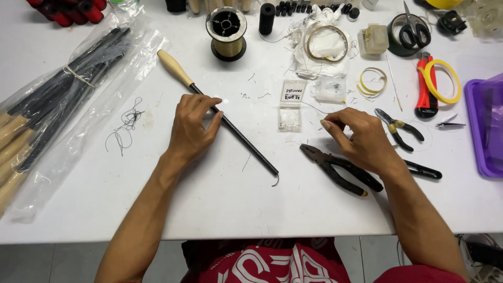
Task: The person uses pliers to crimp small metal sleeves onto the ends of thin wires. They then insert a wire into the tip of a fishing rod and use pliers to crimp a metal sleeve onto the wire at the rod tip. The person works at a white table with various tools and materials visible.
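The black rod with the pale wooden handle is pinned near the middle of the white worktop by the left hand, whose grip is closed over the shaft with fingers curled across it. The rod is laid slantwise, handle toward the far edge, its bare tip with a small curl of wire pointing toward the near edge. The right hand is rested over the handles of the black pliers; its fingertips are pinched together, though whether a thread is held cannot be told. Small clear packets lie just beyond it. Nothing is seen fitted along the shaft, so most of the work appears left. Bagged rods lie at the left edge, a gold thread spool at the far edge.
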